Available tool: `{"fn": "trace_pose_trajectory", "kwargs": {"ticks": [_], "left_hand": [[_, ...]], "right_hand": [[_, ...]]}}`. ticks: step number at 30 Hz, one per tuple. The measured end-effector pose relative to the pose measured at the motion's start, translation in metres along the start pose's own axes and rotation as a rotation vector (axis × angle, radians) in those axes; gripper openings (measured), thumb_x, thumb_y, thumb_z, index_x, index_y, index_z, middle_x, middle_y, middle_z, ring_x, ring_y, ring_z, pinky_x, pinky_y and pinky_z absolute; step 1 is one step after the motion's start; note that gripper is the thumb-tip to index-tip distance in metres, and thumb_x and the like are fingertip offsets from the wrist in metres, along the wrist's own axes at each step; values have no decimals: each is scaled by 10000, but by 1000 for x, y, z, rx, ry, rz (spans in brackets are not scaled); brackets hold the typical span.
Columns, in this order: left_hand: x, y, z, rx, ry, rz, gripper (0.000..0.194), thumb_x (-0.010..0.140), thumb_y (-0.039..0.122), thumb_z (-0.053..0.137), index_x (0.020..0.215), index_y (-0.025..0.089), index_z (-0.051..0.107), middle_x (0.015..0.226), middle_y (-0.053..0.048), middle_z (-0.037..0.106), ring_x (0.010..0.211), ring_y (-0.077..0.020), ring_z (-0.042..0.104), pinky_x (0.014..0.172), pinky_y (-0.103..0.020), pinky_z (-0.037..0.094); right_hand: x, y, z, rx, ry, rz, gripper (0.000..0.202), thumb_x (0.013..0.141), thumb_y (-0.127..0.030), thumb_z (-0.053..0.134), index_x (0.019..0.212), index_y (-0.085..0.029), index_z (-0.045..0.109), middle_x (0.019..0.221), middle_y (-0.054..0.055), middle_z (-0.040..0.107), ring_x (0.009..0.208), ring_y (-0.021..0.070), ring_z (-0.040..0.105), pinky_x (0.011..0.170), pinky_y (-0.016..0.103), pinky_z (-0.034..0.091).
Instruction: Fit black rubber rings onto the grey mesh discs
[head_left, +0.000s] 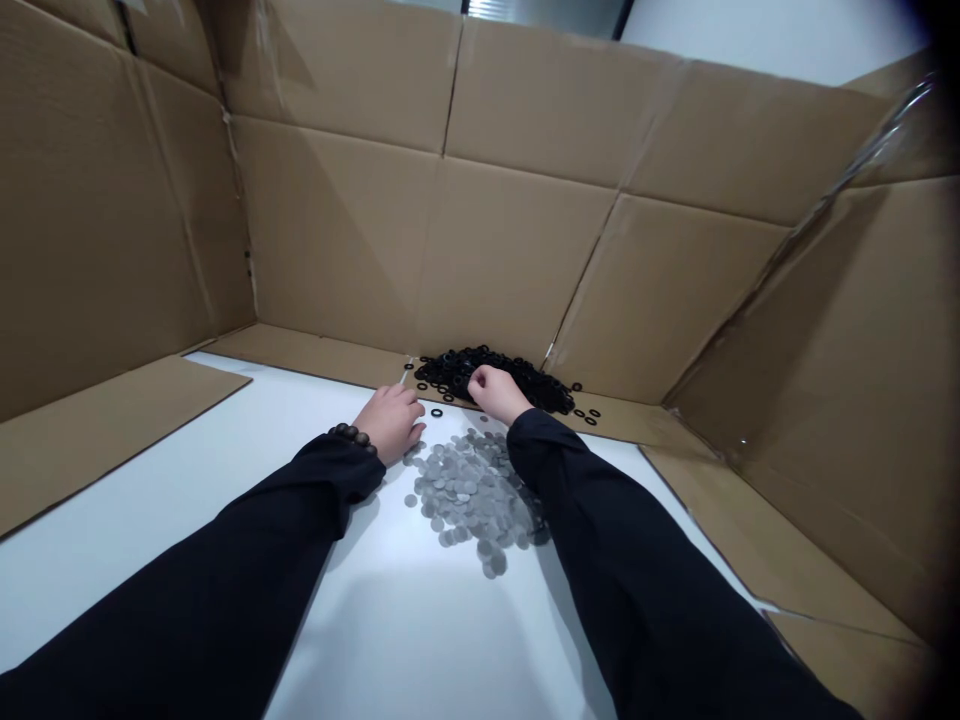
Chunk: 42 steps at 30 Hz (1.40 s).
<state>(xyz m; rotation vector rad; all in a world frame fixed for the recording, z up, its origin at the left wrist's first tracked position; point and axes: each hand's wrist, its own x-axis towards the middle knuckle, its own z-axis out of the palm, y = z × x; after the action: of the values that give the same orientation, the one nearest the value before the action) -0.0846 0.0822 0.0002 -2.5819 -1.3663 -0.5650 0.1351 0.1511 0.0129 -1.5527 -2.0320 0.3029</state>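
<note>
At the front edge of a heap of black rings (536, 388), my right hand (496, 393) has thumb and fingers pinched together; whatever is between the fingertips is too small or hidden to make out. My left hand (390, 423), with a beaded bracelet at the wrist, rests on the white surface with fingers slightly bent and apart. Just right of its fingers lies a single black ring (436, 413). A pile of flat, greyish translucent discs (472, 485) spreads between my forearms, its left edge close to my left thumb.
Tall cardboard walls (345, 220) enclose the work area at the back and both sides. Cardboard strips (300, 350) lie along the back and side edges of the white table (420, 640). Several loose rings (592, 413) are scattered right of the heap.
</note>
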Motion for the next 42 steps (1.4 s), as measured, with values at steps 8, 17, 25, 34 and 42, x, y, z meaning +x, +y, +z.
{"fn": "trace_pose_trajectory", "kwargs": {"ticks": [8,17,25,34,42], "left_hand": [[2,51,6,-1164,94,-329,235,801,324,620,955,147,621,874,-52,652,786,-160,586,732,-284,455],[-13,99,4,-1677,-105,-426,280,700,369,749,760,136,605,600,41,484,507,-53,385,483,-199,273],[-11,104,8,-1872,-235,-452,285,716,332,777,749,107,606,631,10,506,546,-53,429,502,-183,324],[-9,102,16,-1825,-235,-445,279,704,310,788,705,108,596,613,22,491,527,-42,407,486,-174,305],[-7,104,16,-1678,-65,-559,292,690,347,773,743,122,594,603,14,521,529,-57,428,463,-169,291]], "right_hand": [[-84,-18,-3,527,-39,83,288,868,-423,460,907,-162,574,786,33,649,580,100,541,508,211,411],[-152,-17,-22,1000,-38,215,296,714,-434,723,802,-175,610,670,-13,610,553,96,499,505,218,365],[-157,-8,-15,890,71,99,264,793,-387,660,961,-199,580,706,-20,581,622,129,548,589,257,446],[-167,-9,-20,337,338,-289,82,859,-221,573,878,-217,653,863,26,623,709,142,550,674,272,462],[-144,24,-22,367,359,-20,187,843,-335,555,853,-169,640,753,28,655,643,150,556,638,271,448]]}}
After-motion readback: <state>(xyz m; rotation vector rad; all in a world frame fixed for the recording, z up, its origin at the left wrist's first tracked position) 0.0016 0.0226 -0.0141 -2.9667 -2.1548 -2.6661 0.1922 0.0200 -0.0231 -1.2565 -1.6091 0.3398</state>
